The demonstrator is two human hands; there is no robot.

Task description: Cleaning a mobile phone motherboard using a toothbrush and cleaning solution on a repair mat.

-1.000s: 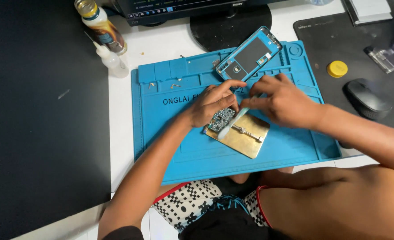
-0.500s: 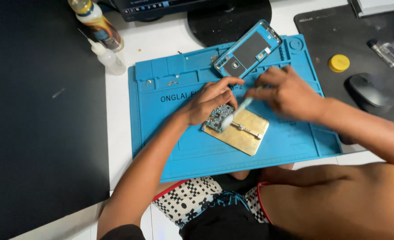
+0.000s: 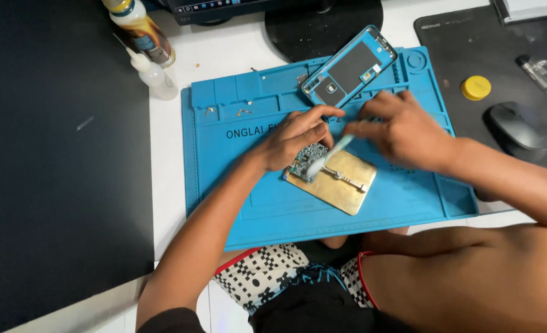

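A small circuit board [image 3: 305,164] lies clamped on a gold metal holder plate [image 3: 341,185] in the middle of the blue work mat [image 3: 261,197]. My left hand [image 3: 295,137] rests on the board and steadies it with its fingertips. My right hand [image 3: 403,128] grips a pale brush [image 3: 327,155], whose white tip touches the board. An opened phone frame [image 3: 350,66] lies tilted at the mat's far edge, just beyond both hands.
Two bottles [image 3: 144,43] stand at the back left. A monitor stand [image 3: 323,21] sits behind the mat. On a black pad at the right lie a yellow cap [image 3: 476,87], a black mouse [image 3: 519,131] and a small clear piece [image 3: 537,73]. Small screws [image 3: 244,112] rest in the mat's trays.
My right hand has drawn back to the right and brought the brush tip down onto the board. The left hand stays on the board.
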